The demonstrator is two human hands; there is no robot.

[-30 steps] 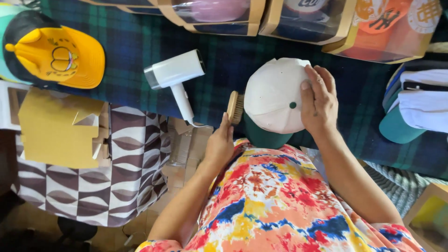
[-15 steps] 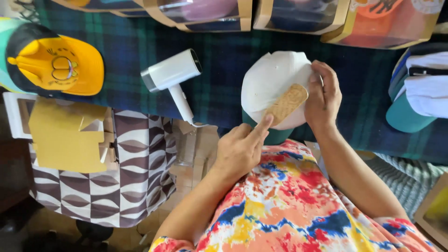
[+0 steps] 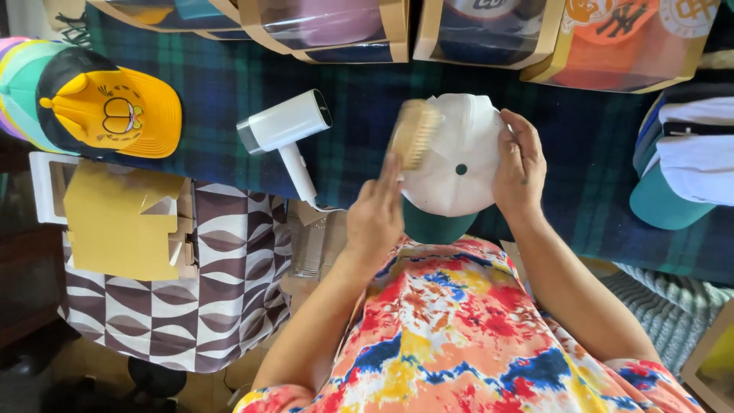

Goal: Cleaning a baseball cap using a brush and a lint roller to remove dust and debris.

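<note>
The white cap [image 3: 457,164] sits near the front edge of the table, on a dark plaid cloth [image 3: 359,84], with its green brim [image 3: 436,223] pointing toward the person and hanging just over the edge. The cap's long axis runs from the far side of the table to the near side. Open cloth lies to its left, between it and the white hair dryer [image 3: 287,130], and a narrower strip lies to its right before a stack of folded caps [image 3: 688,160]. Boxed caps [image 3: 489,30] line the far edge, cut off by the top of the view.

The left hand [image 3: 375,218] grips a wooden brush [image 3: 413,134], fingers wrapped around its lower end; the brush is blurred, so its bristles are hard to make out. It lies against the cap's left side, its length running up and a little to the right. The right hand [image 3: 520,164] rests on the cap's right side, fingers spread loosely and curved over the crown, steadying it without closing on it.

A yellow cap [image 3: 115,111] lies at the far left, well apart, its edge cut off by the frame.
</note>
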